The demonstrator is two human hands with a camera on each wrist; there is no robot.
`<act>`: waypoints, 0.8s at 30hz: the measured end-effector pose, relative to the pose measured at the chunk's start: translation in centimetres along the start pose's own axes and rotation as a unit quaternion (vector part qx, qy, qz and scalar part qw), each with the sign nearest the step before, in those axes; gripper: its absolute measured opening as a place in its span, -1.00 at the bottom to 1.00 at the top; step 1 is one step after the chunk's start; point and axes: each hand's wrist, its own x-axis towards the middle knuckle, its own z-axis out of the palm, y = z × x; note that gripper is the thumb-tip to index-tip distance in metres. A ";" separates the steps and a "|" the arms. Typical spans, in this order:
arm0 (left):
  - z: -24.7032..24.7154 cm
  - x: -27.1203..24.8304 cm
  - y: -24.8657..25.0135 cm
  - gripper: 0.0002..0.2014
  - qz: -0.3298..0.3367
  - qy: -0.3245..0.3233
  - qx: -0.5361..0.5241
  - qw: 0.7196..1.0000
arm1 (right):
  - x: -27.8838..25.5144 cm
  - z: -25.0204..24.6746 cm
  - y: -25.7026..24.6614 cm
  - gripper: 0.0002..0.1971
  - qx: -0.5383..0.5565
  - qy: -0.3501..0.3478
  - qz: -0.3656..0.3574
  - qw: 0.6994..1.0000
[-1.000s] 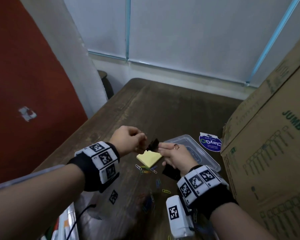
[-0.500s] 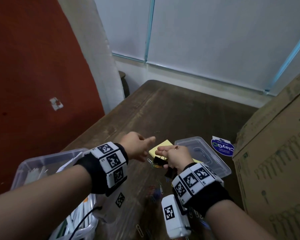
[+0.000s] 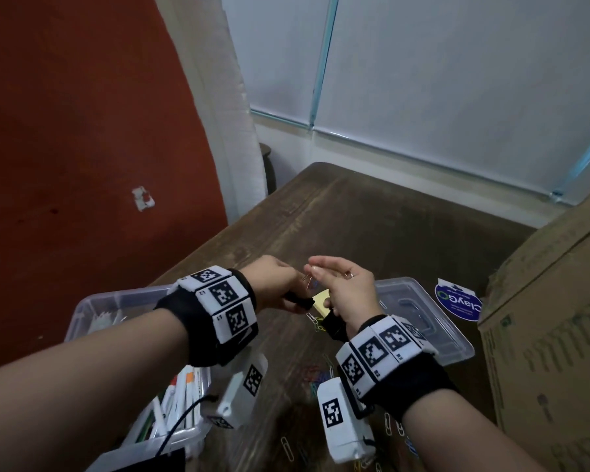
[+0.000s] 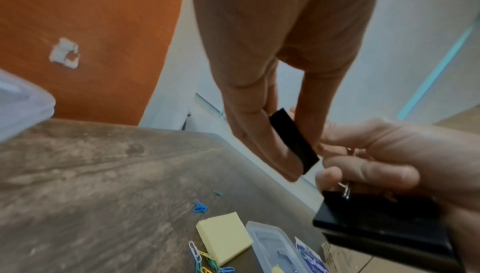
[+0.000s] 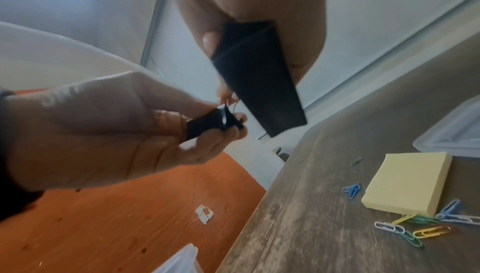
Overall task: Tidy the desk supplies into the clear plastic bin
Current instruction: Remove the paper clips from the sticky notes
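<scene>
Both hands are raised just above the desk (image 3: 372, 212), close together. The left hand (image 3: 273, 284) pinches a small black binder clip (image 4: 293, 142) between thumb and fingertips. The right hand (image 3: 348, 291) has its lower fingers curled round a larger black binder clip (image 5: 257, 76) while its forefinger and thumb reach toward the small clip's wire handles; whether they actually grip the wire is hard to tell through the blur.

The clear plastic bin (image 3: 92, 304) sits at the left desk edge, already holding pens and papers. A yellow sticky-note pad (image 5: 407, 181), scattered coloured paper clips (image 5: 415, 228) and a clear lid (image 3: 423, 321) are on the desk.

To do this step well, I would fold the wire handles flat, keep each clip firmly pinched so neither springs loose, then carry both left over the bin rim and release low inside.
</scene>
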 end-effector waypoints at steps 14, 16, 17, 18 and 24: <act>-3.2 -0.3 0.3 -0.88 0.087 -0.009 0.072 0.994 | 1.3 1.6 -1.2 -0.58 0.131 -0.075 0.054 0.987; -3.1 -0.6 0.6 -0.85 0.079 -0.030 0.035 0.996 | 1.5 2.0 -1.5 -0.58 0.194 -0.063 0.032 0.979; -3.1 -0.7 0.6 -0.82 0.072 -0.048 0.040 0.995 | 1.5 2.1 -1.7 -0.59 0.194 -0.056 0.017 0.979; -3.1 -0.7 0.5 -0.80 0.068 -0.071 0.050 0.994 | 1.6 2.2 -1.9 -0.61 0.181 -0.048 0.002 0.982; -3.2 -0.6 -0.3 -0.81 0.028 -0.163 0.001 0.986 | 2.2 3.8 -2.6 -0.66 0.205 -0.012 -0.046 0.978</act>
